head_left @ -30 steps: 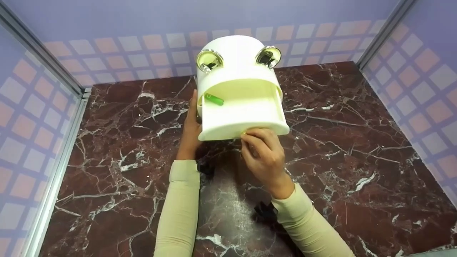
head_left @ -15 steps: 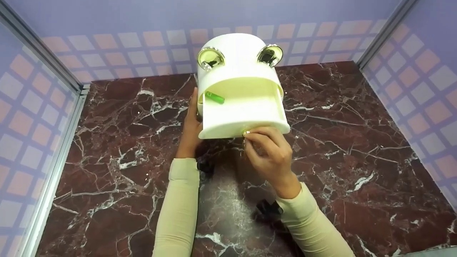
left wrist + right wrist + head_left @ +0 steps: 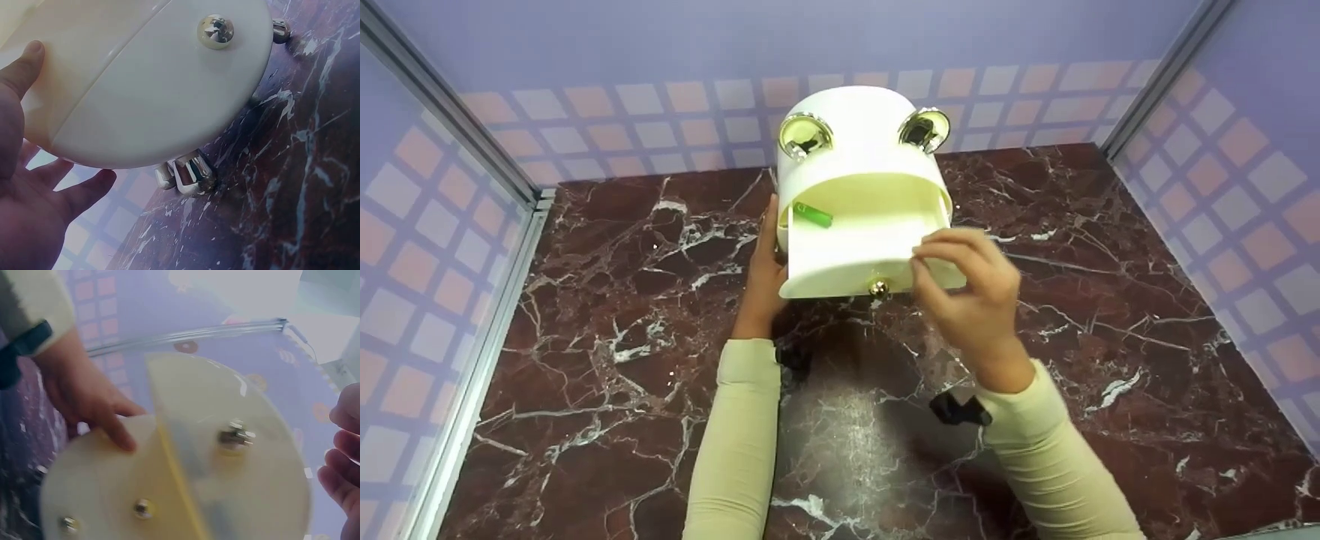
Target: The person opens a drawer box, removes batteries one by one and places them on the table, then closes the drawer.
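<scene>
A white rounded storage box (image 3: 855, 120) stands on the dark marbled table with its top drawer (image 3: 855, 247) pulled out. Inside the drawer, near its back left, lies a small green cylinder (image 3: 813, 215) that looks like a battery. On the drawer front is a shiny round knob (image 3: 878, 287). My left hand (image 3: 763, 281) rests against the box's left side, fingers extended; in the left wrist view its thumb (image 3: 32, 56) touches the white surface. My right hand (image 3: 971, 292) hovers at the drawer's right front, off the knob, fingers loosely bent and holding nothing visible.
Two shiny round dishes (image 3: 805, 136) stick up from the box's top like eyes. Chrome feet (image 3: 192, 173) carry the box. Tiled purple panels (image 3: 622, 45) wall the table at the back and both sides.
My right hand has let go of the drawer knob and moved right and up. The drawer stays pulled out, with the green cylinder in it. My left hand stays at the box's side.
</scene>
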The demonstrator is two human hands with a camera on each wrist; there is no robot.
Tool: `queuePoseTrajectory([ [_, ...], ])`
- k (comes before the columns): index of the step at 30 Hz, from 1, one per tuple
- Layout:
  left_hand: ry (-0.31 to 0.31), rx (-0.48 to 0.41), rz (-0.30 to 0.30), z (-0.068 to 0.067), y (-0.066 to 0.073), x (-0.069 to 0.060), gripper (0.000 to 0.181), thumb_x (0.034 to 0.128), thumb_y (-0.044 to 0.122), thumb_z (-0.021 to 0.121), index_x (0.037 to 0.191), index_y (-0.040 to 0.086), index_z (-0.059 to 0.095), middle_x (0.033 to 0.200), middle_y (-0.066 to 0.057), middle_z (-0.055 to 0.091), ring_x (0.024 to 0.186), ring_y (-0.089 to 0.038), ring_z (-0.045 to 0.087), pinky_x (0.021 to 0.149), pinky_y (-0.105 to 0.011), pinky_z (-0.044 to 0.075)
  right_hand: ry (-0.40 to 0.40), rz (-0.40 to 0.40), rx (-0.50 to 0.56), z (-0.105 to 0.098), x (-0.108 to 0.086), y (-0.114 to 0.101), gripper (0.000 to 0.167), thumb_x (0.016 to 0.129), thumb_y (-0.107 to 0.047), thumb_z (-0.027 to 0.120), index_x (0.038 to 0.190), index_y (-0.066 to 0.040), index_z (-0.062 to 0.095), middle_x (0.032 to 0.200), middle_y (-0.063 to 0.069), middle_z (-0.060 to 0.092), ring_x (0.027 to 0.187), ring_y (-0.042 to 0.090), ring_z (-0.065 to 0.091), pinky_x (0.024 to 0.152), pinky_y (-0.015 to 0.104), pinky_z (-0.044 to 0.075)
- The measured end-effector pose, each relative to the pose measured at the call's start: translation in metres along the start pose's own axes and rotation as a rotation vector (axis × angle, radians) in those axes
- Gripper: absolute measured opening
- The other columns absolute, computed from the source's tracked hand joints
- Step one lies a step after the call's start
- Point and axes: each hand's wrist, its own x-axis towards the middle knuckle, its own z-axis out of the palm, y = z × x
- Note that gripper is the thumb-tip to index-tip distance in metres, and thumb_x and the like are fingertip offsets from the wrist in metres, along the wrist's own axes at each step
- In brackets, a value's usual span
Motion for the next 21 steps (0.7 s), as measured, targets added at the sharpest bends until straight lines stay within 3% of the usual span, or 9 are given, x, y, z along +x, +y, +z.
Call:
queuePoseTrajectory([
  [8,-0.01,-0.016,-0.016,0.0,-0.001,-0.002,0.084,0.0904,0.011,0.065,0.155,0.006,0.013,0.163,-0.011,0.015,0.147,-0.026,0.027,0.113,-0.042,0.039,-0.131,0.14,-0.055,-0.022,0.039,0.01,0.012,0.079,-0.001,0.073,0.091,0.001,0.072,0.098,0.012,0.07,0.096,0.013,0.063,0.091,0.024,0.053],
  [11,-0.011,-0.033,-0.012,-0.001,-0.001,-0.002,0.083,0.0907,0.01,0.066,0.155,0.005,0.013,0.163,-0.012,0.015,0.146,-0.026,0.028,0.112,-0.042,0.04,-0.214,0.205,-0.033,-0.028,0.05,0.014,0.016,0.079,-0.001,0.074,0.095,-0.001,0.073,0.103,0.009,0.07,0.095,0.013,0.063,0.087,0.023,0.054],
  [17,-0.009,-0.008,0.008,-0.002,-0.001,-0.002,0.082,0.0911,0.01,0.065,0.155,0.004,0.013,0.162,-0.015,0.015,0.148,-0.027,0.024,0.117,-0.043,0.032,-0.383,0.406,0.112,-0.034,0.068,0.019,0.017,0.08,0.002,0.073,0.098,0.002,0.072,0.102,0.007,0.069,0.083,0.016,0.064,0.074,0.022,0.056],
  [21,-0.004,0.017,0.002,-0.003,0.001,-0.001,0.082,0.0914,0.01,0.065,0.155,0.007,0.014,0.163,-0.013,0.016,0.149,-0.026,0.022,0.12,-0.043,0.027,-0.561,0.537,0.087,-0.038,0.081,0.021,0.018,0.082,-0.005,0.074,0.1,-0.004,0.072,0.098,0.005,0.069,0.079,0.015,0.064,0.066,0.02,0.056],
])
